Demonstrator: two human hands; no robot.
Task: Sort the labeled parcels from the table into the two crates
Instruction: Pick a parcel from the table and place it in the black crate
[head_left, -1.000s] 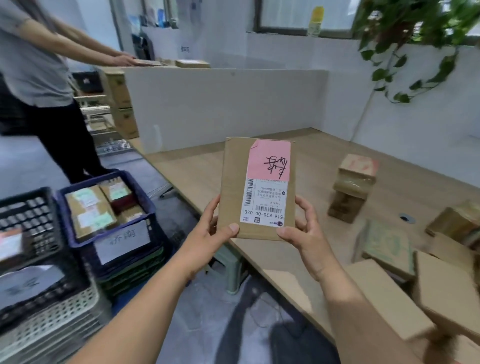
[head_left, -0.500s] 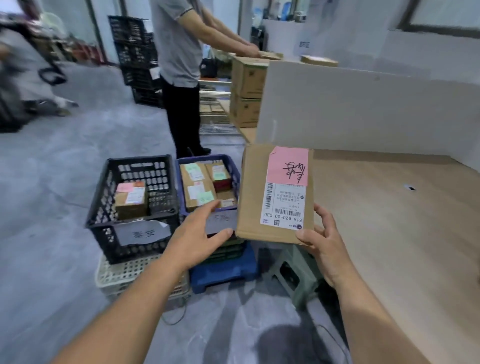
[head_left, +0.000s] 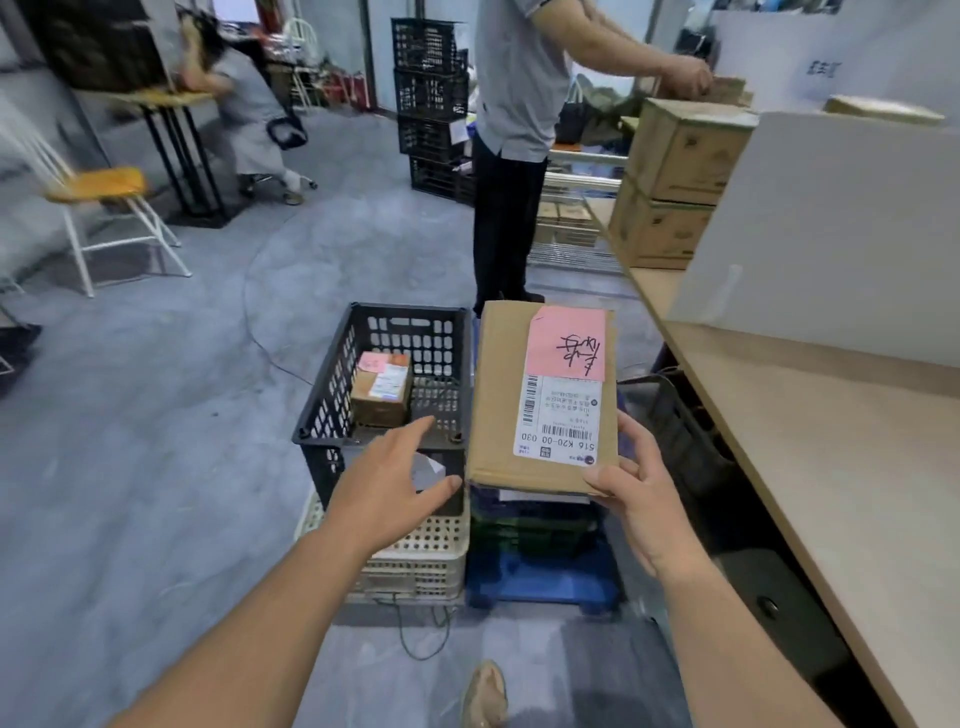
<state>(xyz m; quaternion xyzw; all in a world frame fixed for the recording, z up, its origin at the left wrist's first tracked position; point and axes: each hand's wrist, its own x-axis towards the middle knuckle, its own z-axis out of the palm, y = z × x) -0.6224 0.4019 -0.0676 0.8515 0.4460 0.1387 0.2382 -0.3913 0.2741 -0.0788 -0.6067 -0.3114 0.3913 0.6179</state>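
Flat brown cardboard parcel (head_left: 496, 395) is up in the air over the floor, just right of the black plastic lattice crate (head_left: 324, 410). Right hand (head_left: 641, 499) pinches its lower right corner only. Left hand (head_left: 387, 486) is off it, fingers relaxed & spread, by the black crate's front rim. Risk: one-corner grip could let it swing or slip, prob. into the wrong crate, esp. w/ the blue crate (head_left: 524, 512) mostly hidden behind it. Pink sticker (head_left: 566, 340): handwriting, can't read. White shipping label (head_left: 563, 415), upside down: "516 K20-00 030".
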